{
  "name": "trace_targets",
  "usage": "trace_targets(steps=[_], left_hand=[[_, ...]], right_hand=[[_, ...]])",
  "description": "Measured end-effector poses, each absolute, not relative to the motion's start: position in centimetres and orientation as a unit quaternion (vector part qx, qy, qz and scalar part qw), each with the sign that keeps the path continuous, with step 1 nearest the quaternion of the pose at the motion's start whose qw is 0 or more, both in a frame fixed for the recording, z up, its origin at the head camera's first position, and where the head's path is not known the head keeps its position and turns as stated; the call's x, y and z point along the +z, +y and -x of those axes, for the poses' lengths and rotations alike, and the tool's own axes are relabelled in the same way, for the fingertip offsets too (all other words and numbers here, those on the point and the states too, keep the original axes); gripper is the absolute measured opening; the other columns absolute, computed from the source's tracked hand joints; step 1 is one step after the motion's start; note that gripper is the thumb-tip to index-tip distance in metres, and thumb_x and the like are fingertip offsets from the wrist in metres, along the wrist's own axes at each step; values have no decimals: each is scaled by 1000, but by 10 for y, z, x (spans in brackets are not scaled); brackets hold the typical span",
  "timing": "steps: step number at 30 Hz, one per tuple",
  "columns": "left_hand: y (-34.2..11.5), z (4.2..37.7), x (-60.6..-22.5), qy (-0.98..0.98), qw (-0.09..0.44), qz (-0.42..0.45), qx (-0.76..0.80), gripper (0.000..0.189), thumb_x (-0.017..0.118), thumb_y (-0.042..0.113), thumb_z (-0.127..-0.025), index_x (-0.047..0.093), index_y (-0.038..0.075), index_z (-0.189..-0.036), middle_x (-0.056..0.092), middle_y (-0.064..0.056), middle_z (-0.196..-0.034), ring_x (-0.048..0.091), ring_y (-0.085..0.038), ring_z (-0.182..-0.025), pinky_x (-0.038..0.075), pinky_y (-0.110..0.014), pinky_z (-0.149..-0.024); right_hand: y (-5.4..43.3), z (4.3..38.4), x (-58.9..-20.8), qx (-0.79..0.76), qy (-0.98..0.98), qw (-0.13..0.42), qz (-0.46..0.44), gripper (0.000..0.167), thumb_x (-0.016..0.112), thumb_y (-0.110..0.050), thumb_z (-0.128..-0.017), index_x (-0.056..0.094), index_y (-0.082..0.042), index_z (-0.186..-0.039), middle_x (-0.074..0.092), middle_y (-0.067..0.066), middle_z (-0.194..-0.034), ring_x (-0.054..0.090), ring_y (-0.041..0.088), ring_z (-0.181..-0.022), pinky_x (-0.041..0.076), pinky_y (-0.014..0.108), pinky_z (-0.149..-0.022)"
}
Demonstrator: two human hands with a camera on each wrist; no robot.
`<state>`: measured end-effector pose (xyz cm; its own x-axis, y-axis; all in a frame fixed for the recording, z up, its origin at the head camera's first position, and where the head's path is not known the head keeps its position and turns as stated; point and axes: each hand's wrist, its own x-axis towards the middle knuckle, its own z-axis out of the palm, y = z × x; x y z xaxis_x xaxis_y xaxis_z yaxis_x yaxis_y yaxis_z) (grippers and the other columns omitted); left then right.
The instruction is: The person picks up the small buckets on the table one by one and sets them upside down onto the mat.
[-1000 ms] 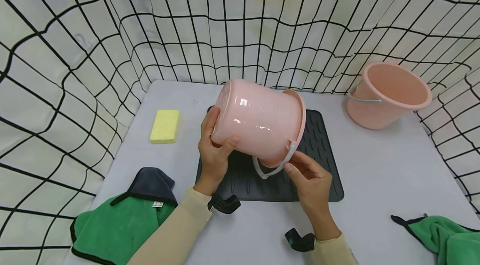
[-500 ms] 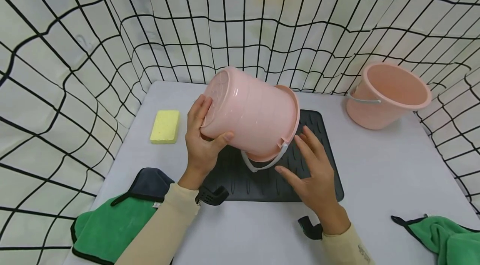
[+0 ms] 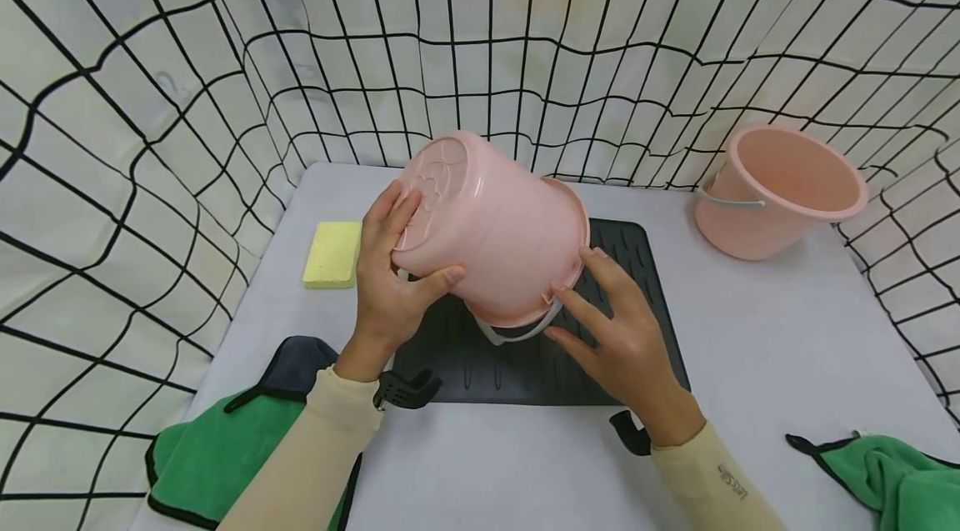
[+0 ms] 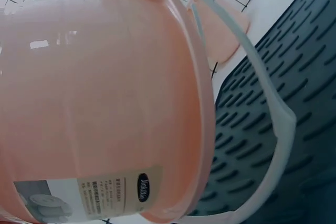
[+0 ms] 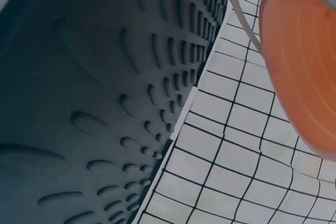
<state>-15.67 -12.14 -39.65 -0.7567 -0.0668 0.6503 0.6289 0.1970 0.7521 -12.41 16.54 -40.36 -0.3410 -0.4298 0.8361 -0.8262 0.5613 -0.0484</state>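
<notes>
A glossy pink bucket (image 3: 502,239) is held tilted above a dark grey ridged mat (image 3: 495,373), base toward the upper left. My left hand (image 3: 390,281) grips it at the base, thumb along its side. Near the handle joint, my right hand (image 3: 622,331) touches the rim with fairly straight fingertips, its thumb beside the hanging white handle (image 4: 283,124). A paper label (image 4: 113,195) on the bucket's side shows in the left wrist view. The bucket's mouth faces away from the head camera; the right wrist view shows an orange-toned bucket interior (image 5: 299,56).
A second pink bucket (image 3: 772,206) stands upright at the back right. On the left are a yellow sponge (image 3: 332,254) and a green cloth (image 3: 225,448) with a dark corner. Another green cloth (image 3: 907,473) lies front right. Black netting (image 3: 487,39) surrounds the white table (image 3: 765,356).
My left hand has moved left with the bucket, turning more of its base into view. My right hand let go near the handle, spread its fingers, then came back to touch the rim.
</notes>
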Motion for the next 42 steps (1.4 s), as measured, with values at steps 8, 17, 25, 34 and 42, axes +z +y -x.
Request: trace_targets(steps=[8, 17, 25, 34, 42], left_hand=[[-130, 154, -383, -767, 287, 178, -545, 100, 76, 77, -76, 57, 13, -151, 34, -6, -165, 34, -23, -151, 45, -50, -110], [-134, 155, -375, -781, 289, 168, -527, 101, 77, 77, -75, 57, 14, -151, 35, -7, -165, 33, -23, -151, 44, -58, -110], [-135, 157, -369, -789, 300, 173, -507, 101, 78, 77, -74, 58, 14, -150, 34, -8, -165, 37, -27, -149, 45, -56, -110], [-138, 158, -362, -811, 307, 170, -468, 99, 88, 66, -71, 58, 16, -151, 34, -10, -166, 39, -31, -149, 45, -57, -110], [-139, 158, -353, -846, 280, 156, -425, 98, 100, 36, -66, 57, 20, -152, 32, -7, -168, 40, -29, -150, 46, -56, -111]], right_hand=[[162, 130, -408, 224, -791, 398, -407, 38, 69, -38, -102, 76, -8, -124, 65, 24, -136, 62, 45, -123, 52, 56, -101], [158, 141, -414, 197, -789, 407, -416, 38, 70, -39, -101, 77, -9, -122, 68, 20, -131, 65, 42, -118, 56, 55, -95], [152, 148, -419, 188, -787, 421, -410, 40, 70, -42, -99, 78, -7, -118, 72, 19, -125, 68, 41, -114, 57, 53, -94], [140, 156, -429, 197, -787, 416, -412, 35, 71, -38, -100, 78, -8, -117, 72, 17, -121, 69, 39, -112, 58, 51, -95], [132, 157, -437, 182, -809, 384, -406, 35, 80, -35, -93, 79, -11, -119, 73, 15, -120, 70, 35, -114, 57, 47, -99]])
